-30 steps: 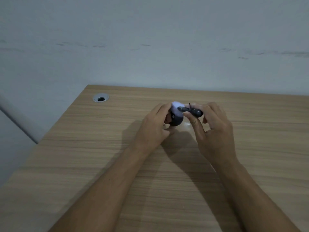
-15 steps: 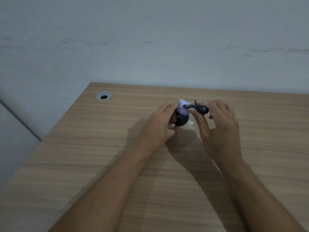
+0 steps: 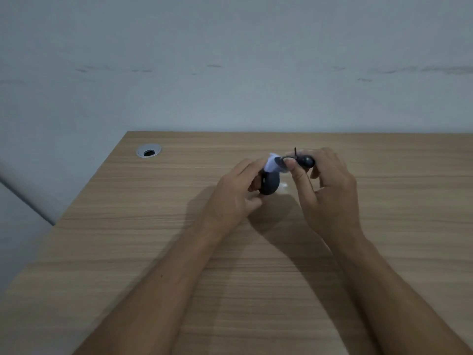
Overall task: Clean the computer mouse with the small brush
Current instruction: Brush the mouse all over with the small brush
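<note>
My left hand (image 3: 234,194) holds a small computer mouse (image 3: 268,184) tilted up above the wooden desk (image 3: 153,239); its body is dark and its upper end (image 3: 272,163) looks pale lilac. My right hand (image 3: 330,190) pinches a small black brush (image 3: 304,161) with a rounded handle and a thin loop sticking up. The brush's tip rests against the pale upper end of the mouse. Fingers hide most of the mouse's left side.
A round silver cable grommet (image 3: 149,151) sits in the desk's far left corner. A grey wall (image 3: 230,73) runs right behind the desk. The desk's left edge slants down toward me. A small pale spot (image 3: 283,186) lies on the wood under the hands.
Both hands have stayed together while the view shifted slightly. The brush has slid a little to the right along the mouse's pale end, and the mouse is tipped a bit more upright.
</note>
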`<act>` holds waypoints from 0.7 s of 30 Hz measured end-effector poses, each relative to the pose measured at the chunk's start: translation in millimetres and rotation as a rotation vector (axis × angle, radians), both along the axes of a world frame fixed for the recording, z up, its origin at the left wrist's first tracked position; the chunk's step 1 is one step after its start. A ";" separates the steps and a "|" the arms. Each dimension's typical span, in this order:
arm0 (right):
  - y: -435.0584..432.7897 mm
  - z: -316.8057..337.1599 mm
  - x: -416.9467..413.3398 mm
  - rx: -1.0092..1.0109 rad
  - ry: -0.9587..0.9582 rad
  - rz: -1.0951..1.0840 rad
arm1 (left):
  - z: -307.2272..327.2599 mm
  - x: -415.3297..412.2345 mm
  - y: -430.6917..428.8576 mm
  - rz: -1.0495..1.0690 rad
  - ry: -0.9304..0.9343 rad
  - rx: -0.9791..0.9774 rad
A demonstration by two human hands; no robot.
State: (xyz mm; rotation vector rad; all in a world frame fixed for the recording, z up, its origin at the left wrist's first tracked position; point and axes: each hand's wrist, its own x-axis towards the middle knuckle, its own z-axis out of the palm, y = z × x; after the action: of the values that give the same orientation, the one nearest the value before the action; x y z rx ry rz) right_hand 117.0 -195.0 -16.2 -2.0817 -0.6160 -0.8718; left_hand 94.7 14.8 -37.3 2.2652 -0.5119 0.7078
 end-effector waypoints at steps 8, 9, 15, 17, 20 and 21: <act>-1.9 -7.6 -2.5 0.027 0.102 0.029 | -5.7 3.2 9.4 -0.021 0.137 -0.328; -3.3 -9.2 0.5 0.061 0.139 -0.005 | -5.2 3.3 9.4 -0.051 0.160 -0.388; -14.1 -6.4 14.7 0.226 0.241 -0.104 | 1.2 -7.4 7.0 -0.095 0.098 -0.245; -10.7 -1.7 12.9 0.246 0.226 -0.043 | 3.5 -8.9 2.2 -0.105 0.039 -0.144; -2.0 -1.7 5.0 0.168 0.157 0.051 | 4.3 -10.2 -7.4 -0.103 -0.018 -0.042; -1.0 -2.1 3.4 0.157 0.143 0.052 | 4.5 -11.0 -10.2 -0.114 -0.023 -0.025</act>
State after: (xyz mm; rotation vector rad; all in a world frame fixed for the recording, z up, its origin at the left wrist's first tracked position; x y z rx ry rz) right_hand 120.4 -195.9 -18.2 -1.9575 -0.5063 -0.7115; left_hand 83.7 4.7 -32.9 2.1875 -0.6344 0.6800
